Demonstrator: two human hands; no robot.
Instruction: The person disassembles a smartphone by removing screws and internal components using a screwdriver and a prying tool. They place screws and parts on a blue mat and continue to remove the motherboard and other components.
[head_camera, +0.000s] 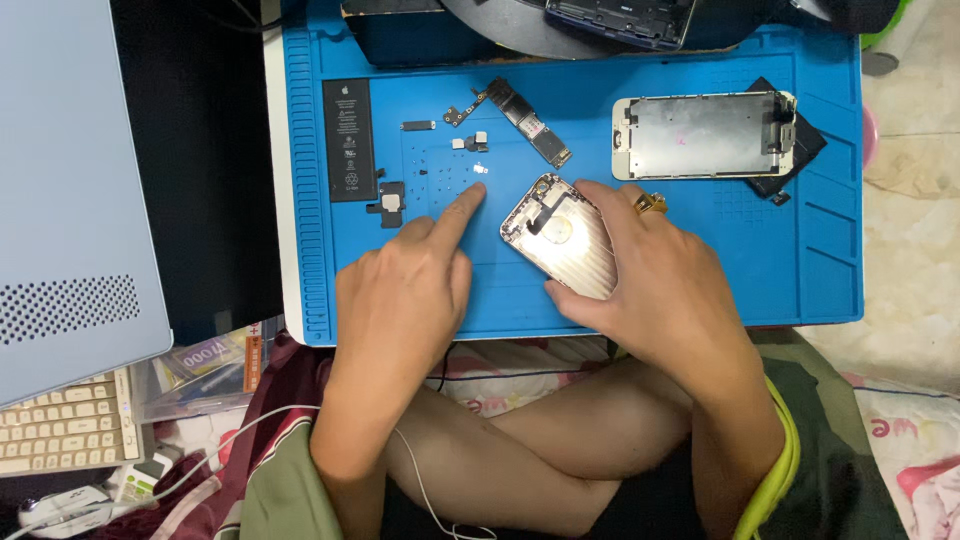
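— How are the hands placed?

— The left hand (400, 290) is laid on the blue mat (800, 270) with the forefinger stretched out and the other fingers curled under; nothing is held by it. The fingertip is pressed to the mat just beside a small screw (481, 169), seen at one o'clock from it. The right hand (665, 285) is closed loosely over the phone shell (555, 235), which is gripped between thumb and fingers and kept flat on the mat.

— And what is laid around them?

— A circuit board (530, 122) is found at twelve o'clock from the shell, a screen panel (700, 135) at two o'clock. A black battery (350, 140) is seen at eleven o'clock from the left hand, with small parts (468, 140) scattered between.
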